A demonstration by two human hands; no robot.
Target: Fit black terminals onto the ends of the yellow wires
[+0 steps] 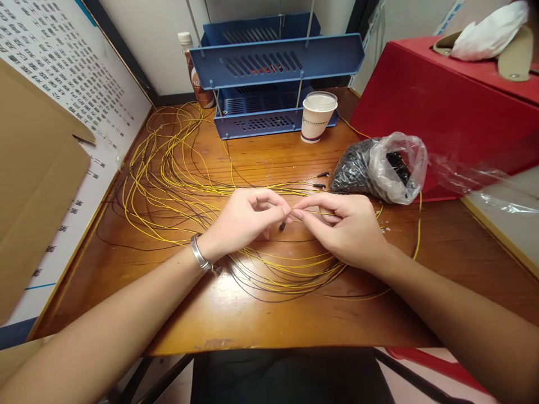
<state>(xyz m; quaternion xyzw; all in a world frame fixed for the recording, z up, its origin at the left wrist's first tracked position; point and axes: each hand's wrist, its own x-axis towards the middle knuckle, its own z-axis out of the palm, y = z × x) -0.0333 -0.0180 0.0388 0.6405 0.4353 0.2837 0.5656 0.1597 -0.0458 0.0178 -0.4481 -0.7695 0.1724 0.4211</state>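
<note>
My left hand (256, 216) and my right hand (343, 227) meet tip to tip above the table, both in a pinch. A thin yellow wire (322, 213) runs through the fingers of my right hand to the pinched fingertips of my left. Its exact end is hidden by the fingers. Just below my left fingertips shows a small black connector (282, 226); I cannot tell whether it is held. Yellow and black wires (168, 168) spread in loose loops to the left, behind and below my hands. Two wire ends with black connectors (320, 186) lie behind them.
A clear plastic bag (396, 179) of small black parts lies open at the right, beside a red box (421, 106). Farther back stand a paper cup (316, 120), a blue rack (273, 62) and a bottle (196, 78). Cardboard (37, 179) leans at the left.
</note>
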